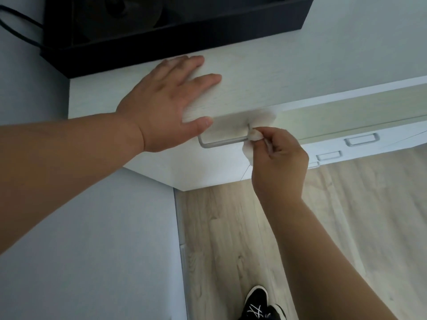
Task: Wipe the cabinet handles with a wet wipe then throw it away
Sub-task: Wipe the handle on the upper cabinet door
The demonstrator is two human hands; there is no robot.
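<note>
**Wipe at the right end of the nearest handle**

Landmark: the nearest silver metal bar handle [221, 142] on the front of the white cabinet [208, 172]. It is a U-shaped bar. Its long axis runs left to right along the cabinet front, and its two short legs run back to the panel.

Wet wipe: one white, crumpled wet wipe [255, 136], bunched at the handle's right end and touching the bar at the corner by the right leg. More of it shows above that leg, at the cabinet's top edge, and a flap hangs below the bar.

Right hand [277, 158]: just right of the handle, with thumb and fingertips pinching the wipe against the bar's right end. The other fingers are curled in.

Left hand [161, 98]: above and left of the handle, laid palm down on the pale wood-grain counter [288, 72], with the fingers straight and spread and gripping nothing. The thumb lies along the front edge, just above the handle's left end.

Handles counted: four. There is the landmark, two more silver handles [361, 139] [329, 155] farther right along the cabinet front, and a sliver of a fourth [314, 165] at the right hand's edge.

Above and behind the handle: one black rectangular open box [161, 38] on the counter, and a black cable [13, 26] to its left.

Below the handle: pale wood-look plank floor [346, 227] and one black shoe with white laces [256, 306]. A grey-white wall [92, 227] lies lower left.
</note>
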